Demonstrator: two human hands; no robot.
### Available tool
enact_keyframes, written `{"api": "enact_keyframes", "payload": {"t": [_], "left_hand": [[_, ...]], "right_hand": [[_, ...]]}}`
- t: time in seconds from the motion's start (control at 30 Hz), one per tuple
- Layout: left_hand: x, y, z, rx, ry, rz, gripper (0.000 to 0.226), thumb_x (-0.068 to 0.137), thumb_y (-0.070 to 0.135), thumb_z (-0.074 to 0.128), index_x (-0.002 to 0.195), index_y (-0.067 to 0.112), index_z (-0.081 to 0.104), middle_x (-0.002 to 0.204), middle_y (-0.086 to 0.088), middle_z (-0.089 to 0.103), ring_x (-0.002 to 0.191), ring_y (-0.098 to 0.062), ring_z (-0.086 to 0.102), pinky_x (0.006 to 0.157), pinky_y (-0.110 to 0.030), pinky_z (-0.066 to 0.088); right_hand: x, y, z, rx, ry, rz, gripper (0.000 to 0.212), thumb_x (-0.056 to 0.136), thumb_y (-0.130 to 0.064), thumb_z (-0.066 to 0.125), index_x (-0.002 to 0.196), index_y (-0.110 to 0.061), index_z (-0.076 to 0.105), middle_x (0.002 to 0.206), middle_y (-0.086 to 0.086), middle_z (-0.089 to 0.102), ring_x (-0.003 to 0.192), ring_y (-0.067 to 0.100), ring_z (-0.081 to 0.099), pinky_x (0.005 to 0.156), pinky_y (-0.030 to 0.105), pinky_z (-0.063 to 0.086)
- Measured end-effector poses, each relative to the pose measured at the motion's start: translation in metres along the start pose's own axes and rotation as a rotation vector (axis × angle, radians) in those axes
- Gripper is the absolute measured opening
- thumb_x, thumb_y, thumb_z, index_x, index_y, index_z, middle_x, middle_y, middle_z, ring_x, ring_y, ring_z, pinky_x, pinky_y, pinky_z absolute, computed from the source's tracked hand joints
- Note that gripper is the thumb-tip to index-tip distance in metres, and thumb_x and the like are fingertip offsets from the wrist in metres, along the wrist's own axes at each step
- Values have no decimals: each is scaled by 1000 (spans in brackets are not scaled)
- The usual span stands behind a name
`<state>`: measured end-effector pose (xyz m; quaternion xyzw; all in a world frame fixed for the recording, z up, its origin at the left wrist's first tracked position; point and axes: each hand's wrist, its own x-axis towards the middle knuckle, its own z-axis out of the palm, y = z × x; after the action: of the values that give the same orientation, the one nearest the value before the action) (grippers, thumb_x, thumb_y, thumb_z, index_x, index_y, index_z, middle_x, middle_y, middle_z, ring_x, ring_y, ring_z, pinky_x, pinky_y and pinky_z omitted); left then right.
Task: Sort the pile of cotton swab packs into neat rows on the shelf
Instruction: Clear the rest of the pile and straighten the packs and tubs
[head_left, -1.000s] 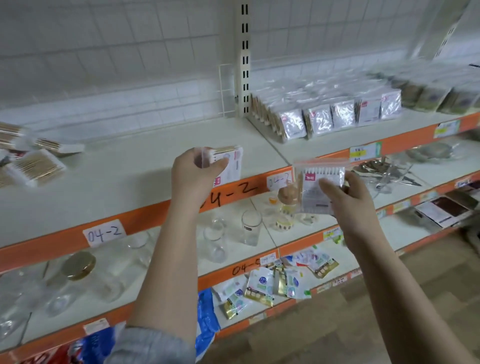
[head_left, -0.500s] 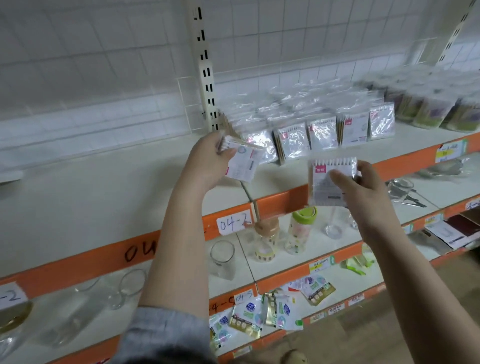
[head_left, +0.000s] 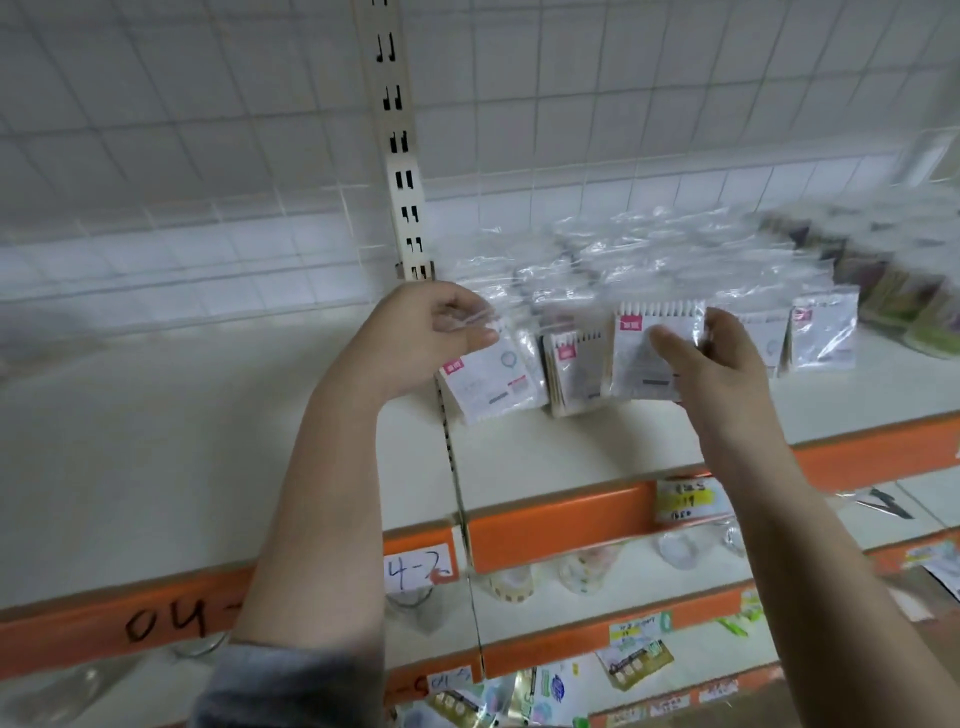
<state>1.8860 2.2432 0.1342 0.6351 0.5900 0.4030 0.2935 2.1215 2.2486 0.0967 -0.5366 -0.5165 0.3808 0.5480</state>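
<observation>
two bare forearms in frame, left hand (head_left: 421, 345) and right hand (head_left: 719, 364) both uncovered, no gloves, rings or watch visible. left arm has a grey sleeve (head_left: 291, 686), soft knit-looking fabric, bunched up near the elbow at the bottom edge of the view. right arm is bare all the way to the frame edge, no sleeve showing; fingers (head_left: 670, 343) plain, nails too blurred to tell anything.
</observation>
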Motion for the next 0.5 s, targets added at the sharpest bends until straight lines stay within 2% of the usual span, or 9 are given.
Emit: {"api": "enact_keyframes", "payload": {"t": [0.07,0.13,0.2,0.3,0.4,0.5], "left_hand": [[-1,-1,3,8,-21,5,18,78,20,75,88,31,64,100,15,62,101,0,58,78,-12,43],[-4,0,8,-4,-46,7,19,80,16,73,88,29,62,99,18,61,94,11,55,73,-4,42],[-5,2,15,8,-51,7,19,80,14,73,89,27,62,97,15,62,91,9,56,69,-2,42],[-6,5,26,88,-38,17,17,78,16,75,86,26,63,91,15,62,86,8,57,68,-2,42],[-8,8,36,161,3,8,13,78,17,74,85,23,65,89,12,64,82,11,56,66,0,39],[-10,10,44,216,91,4,14,78,17,75,90,17,67,90,11,64,81,12,54,68,4,36]], "right_hand": [[7,-1,3,17,-6,4,42,82,-34,63,118,-17,50,82,6,44,73,14,47,70,32,40],[11,0,3,43,-21,-7,38,76,-38,61,108,-19,52,83,8,46,74,18,47,70,34,41],[16,1,1,86,-32,-8,30,80,-33,62,106,-20,54,83,8,49,75,18,49,72,35,44],[22,3,-2,115,-40,-22,22,89,-23,60,110,-19,54,83,4,49,71,12,47,70,27,40],[26,2,-6,119,-83,-25,12,90,-22,59,101,-25,55,86,4,50,71,12,46,67,25,39],[30,2,-13,111,-125,-20,13,90,-21,59,102,-25,54,84,2,52,71,12,47,67,25,40]]}}
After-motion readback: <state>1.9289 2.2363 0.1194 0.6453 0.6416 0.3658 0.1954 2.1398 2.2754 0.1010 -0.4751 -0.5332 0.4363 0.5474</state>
